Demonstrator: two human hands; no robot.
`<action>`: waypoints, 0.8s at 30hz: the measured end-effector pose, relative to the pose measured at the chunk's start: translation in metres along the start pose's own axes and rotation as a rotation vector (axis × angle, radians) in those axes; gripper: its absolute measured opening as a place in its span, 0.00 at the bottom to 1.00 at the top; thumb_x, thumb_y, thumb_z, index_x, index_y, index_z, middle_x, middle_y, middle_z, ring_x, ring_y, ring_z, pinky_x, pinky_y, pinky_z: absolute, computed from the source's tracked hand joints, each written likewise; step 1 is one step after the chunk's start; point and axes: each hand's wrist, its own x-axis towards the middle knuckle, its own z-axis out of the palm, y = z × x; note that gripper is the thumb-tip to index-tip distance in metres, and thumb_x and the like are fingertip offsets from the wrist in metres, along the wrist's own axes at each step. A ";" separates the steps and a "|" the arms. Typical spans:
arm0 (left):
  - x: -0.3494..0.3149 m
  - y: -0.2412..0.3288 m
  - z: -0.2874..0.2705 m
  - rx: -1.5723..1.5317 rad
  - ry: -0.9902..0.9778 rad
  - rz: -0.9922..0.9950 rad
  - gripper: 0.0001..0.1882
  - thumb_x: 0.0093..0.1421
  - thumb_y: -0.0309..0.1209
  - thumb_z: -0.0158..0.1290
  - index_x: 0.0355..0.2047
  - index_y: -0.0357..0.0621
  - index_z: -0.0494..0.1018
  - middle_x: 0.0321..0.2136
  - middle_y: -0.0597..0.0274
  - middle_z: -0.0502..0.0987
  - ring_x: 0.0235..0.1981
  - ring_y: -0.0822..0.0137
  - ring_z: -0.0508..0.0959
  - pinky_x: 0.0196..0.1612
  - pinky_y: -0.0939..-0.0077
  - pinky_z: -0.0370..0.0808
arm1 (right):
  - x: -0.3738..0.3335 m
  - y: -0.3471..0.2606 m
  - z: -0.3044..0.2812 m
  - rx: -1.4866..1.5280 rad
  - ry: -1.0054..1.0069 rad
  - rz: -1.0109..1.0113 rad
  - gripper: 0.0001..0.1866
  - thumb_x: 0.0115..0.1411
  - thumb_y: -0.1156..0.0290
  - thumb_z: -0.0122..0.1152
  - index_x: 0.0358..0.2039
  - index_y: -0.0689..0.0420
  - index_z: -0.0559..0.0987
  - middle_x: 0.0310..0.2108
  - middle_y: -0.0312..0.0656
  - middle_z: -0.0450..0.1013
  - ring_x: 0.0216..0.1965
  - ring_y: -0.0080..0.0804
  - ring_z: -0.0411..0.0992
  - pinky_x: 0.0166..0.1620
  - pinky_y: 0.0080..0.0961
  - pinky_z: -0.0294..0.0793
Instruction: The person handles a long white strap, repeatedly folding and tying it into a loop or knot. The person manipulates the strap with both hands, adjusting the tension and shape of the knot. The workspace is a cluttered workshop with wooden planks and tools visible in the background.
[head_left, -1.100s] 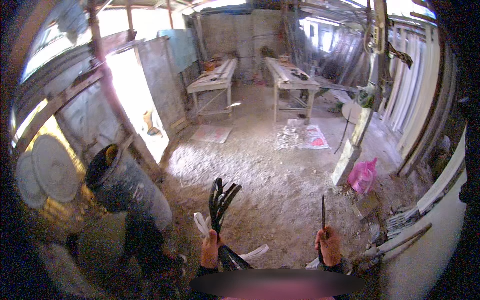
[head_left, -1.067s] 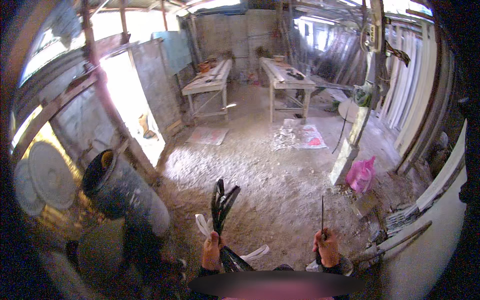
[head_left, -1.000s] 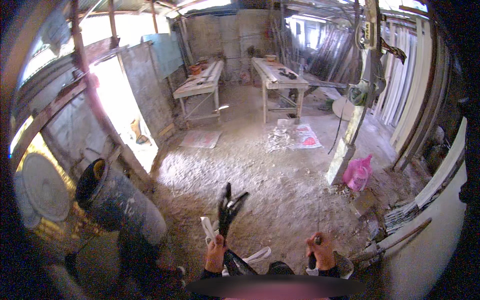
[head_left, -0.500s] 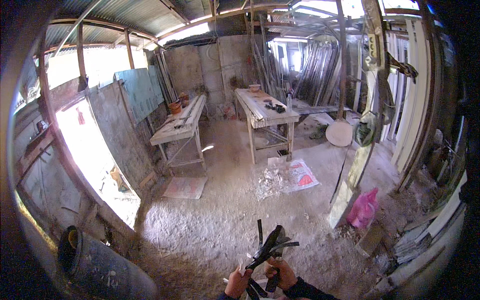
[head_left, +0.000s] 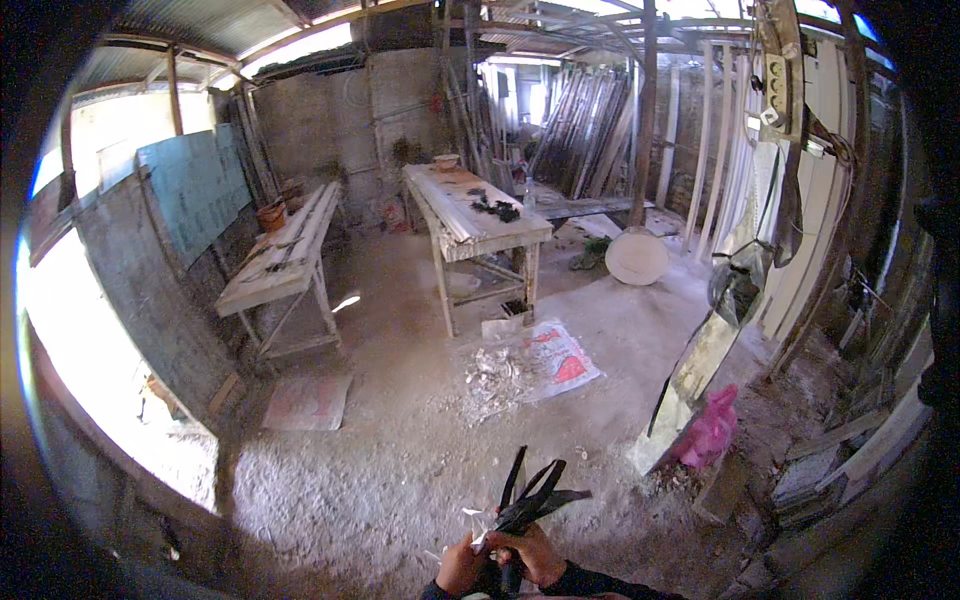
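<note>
A bundle of flat, black, flexible strips [head_left: 524, 510] is held low in the view, its loose ends fanning upward and outward. My left hand [head_left: 460, 566] is closed around the lower left side of the bundle. A crumpled white scrap [head_left: 478, 522] sticks out above that hand's fingers. From the right, my right hand [head_left: 536, 556] grips the same strips, its fingers wrapped over them close to the left hand. More dark strips hang below and between the hands, partly hidden. What the strips are made of I cannot tell.
Two wooden worktables, one on the left [head_left: 262, 288] and one in the middle [head_left: 490, 243], stand ahead. Flattened sacks [head_left: 308, 402] and a pile of pale scraps [head_left: 496, 378] lie on the dusty floor. To the right are a leaning post [head_left: 690, 385] and a pink bag [head_left: 708, 428].
The view has turned right, so the room shifts left. My hands have come closer together on the black strips, and the loose ends now point more upward.
</note>
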 end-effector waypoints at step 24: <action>0.471 0.149 -0.037 -0.590 -0.510 0.165 0.17 0.58 0.41 0.46 0.35 0.37 0.68 0.16 0.69 0.67 0.19 0.79 0.64 0.18 0.81 0.63 | 0.339 -0.254 -0.059 0.146 0.424 -0.272 0.06 0.53 0.70 0.51 0.23 0.58 0.72 0.14 0.32 0.65 0.13 0.17 0.62 0.18 0.14 0.59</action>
